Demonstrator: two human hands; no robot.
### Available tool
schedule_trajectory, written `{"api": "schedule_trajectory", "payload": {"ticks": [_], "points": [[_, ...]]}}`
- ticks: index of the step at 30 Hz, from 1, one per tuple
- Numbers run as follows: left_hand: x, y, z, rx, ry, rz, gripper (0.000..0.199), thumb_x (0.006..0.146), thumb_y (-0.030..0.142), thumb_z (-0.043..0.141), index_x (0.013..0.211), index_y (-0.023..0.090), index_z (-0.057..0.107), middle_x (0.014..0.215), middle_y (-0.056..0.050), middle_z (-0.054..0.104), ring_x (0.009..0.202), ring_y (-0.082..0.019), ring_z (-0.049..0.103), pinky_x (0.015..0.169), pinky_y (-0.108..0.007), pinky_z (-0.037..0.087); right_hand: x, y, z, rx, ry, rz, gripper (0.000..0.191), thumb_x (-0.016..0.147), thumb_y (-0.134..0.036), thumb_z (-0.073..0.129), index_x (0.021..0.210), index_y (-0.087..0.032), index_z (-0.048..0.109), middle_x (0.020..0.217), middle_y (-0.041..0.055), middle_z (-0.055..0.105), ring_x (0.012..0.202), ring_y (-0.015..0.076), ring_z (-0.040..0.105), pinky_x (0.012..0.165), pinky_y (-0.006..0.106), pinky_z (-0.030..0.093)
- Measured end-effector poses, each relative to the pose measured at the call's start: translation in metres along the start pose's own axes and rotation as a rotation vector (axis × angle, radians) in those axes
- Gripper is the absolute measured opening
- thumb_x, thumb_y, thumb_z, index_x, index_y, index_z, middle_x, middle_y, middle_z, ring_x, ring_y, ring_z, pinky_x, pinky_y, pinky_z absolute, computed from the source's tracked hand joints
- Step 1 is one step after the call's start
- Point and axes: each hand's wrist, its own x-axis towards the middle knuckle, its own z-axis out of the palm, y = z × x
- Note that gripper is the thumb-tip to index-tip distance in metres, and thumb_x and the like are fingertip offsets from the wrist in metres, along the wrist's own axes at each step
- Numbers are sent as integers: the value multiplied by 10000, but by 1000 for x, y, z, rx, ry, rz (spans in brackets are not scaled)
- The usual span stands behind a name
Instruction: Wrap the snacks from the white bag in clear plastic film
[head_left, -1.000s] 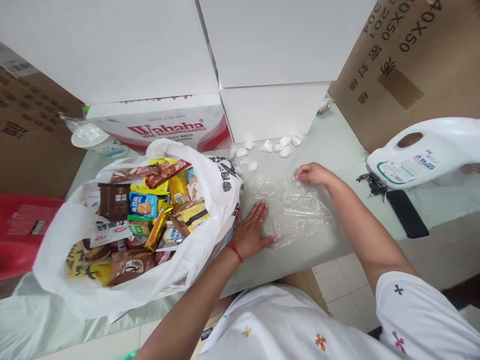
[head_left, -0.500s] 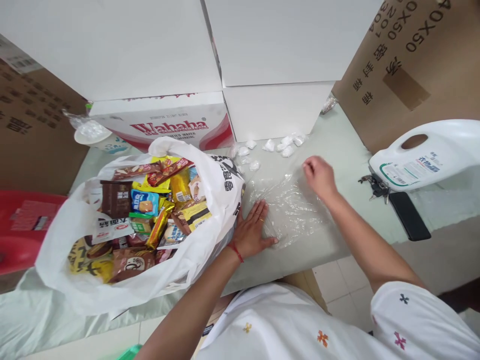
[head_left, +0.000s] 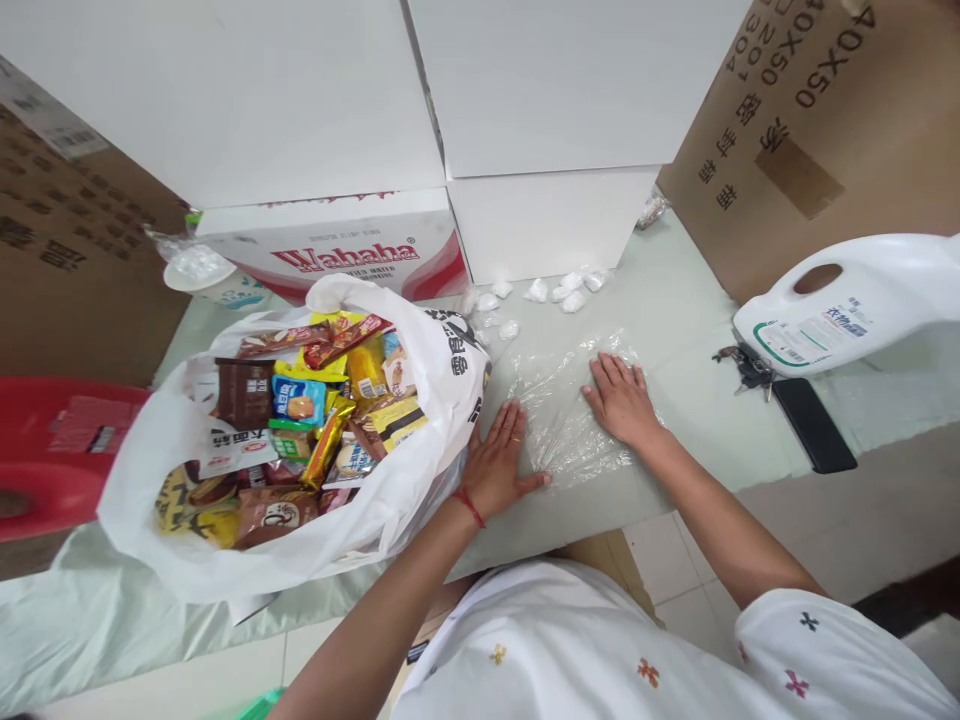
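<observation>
In the head view, the left hand (head_left: 499, 465) lies palm down just right of the lower centre of the frame, opened flat, its fingers close together and pointing up the picture, the thumb held out to the right. The right hand (head_left: 621, 400), farther right and a little higher, is also flat and palm down, with its fingers slightly spread. Neither is closed around anything. The clear plastic film (head_left: 559, 425) lies crinkled on the pale green tablecloth (head_left: 690, 300) between them; the right hand rests on it, and the left is at its left edge. The film is so transparent that its exact outline, and how much of it runs beneath the left fingers, cannot be made out. Both palms are hidden from above.

Left of centre, a white plastic bag (head_left: 127, 490) stands open, full of wrapped snacks (head_left: 300, 400); the lower ones are buried, and the bag's printing is folded partly out of sight. It covers the lower edge of the Wahaha box (head_left: 345, 250) behind. Above the film sit small white packets (head_left: 574, 290), their contents hard to tell. At right, a white bottle (head_left: 840, 300) is cut off by the frame, with keys (head_left: 750, 368) and a dark phone (head_left: 814, 425) near it. A red object (head_left: 67, 450) at the left edge is cropped and partly behind the bag. At the bottom edge, only a sliver of something green (head_left: 261, 705) shows.
</observation>
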Motion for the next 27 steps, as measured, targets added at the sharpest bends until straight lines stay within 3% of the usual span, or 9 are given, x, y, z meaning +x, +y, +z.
{"api": "schedule_trajectory", "payload": {"ticks": [4,8,10,13,16,20,22,24,27], "points": [[-7,7,-10,-124,173,-43,881,947,551,554,1612,65,242,1694,-224,241,1586,-336,215,1271,-571,229,-19,-38,-15,54,85,-114,544,1054,-362,378,1485,-63,524,1622,208,401,1526,360,314,1255,566,227],[-2,25,-35,-300,471,-36,478,1049,399,369,1411,138,542,1491,-166,558,1465,-241,445,1228,-452,375,-53,-84,-4,177,-17,-355,465,1021,-273,470,1433,-95,594,1479,177,581,1460,337,425,1236,539,317],[13,36,-44,-356,491,-3,448,1070,379,304,1312,176,623,1394,-131,639,1395,-216,518,1197,-426,421,-68,-99,9,227,-65,-370,483,993,-259,530,1454,-124,579,1477,167,587,1447,336,448,1222,558,346],[50,44,-43,-313,358,2,545,1081,368,205,1327,141,635,1432,-131,630,1423,-215,496,1224,-421,383,-87,-110,24,259,-117,-333,512,976,-298,586,1458,-126,578,1499,172,567,1462,337,438,1240,562,332],[83,41,-27,-154,232,-83,594,1071,381,191,1464,110,545,1584,-143,490,1528,-267,357,1278,-505,251,-105,-112,25,283,-176,-336,574,964,-345,622,1483,-111,552,1553,181,511,1492,336,404,1260,552,309],[97,34,-6,-53,244,-63,663,1056,469,219,1620,137,321,1695,-128,291,1588,-280,218,1292,-560,112,-117,-103,10,471,-156,-446,459,1035,-352,495,1457,-200,591,1473,107,612,1427,248,506,1226,478,393],[96,34,-1,-42,252,-55,686,1052,499,224,1635,142,278,1702,-132,267,1593,-282,203,1286,-587,63,-112,-93,4,473,-14,-346,459,1066,-341,406,1481,-226,567,1479,95,609,1437,233,496,1229,481,382],[93,34,-1,-37,251,-52,695,1051,517,223,1639,149,265,1707,-129,251,1596,-281,192,1279,-612,16,-104,-78,4,354,101,-160,533,1074,-382,369,1562,-188,460,1599,130,468,1527,273,366,1254,543,308],[91,32,-2,-35,260,-53,699,1050,531,218,1639,159,261,1712,-118,239,1599,-279,179,1271,-634,-30,-101,-42,13,141,88,70,649,1072,-462,324,1623,-120,323,1679,177,299,1577,334,234,1257,637,192]]}}
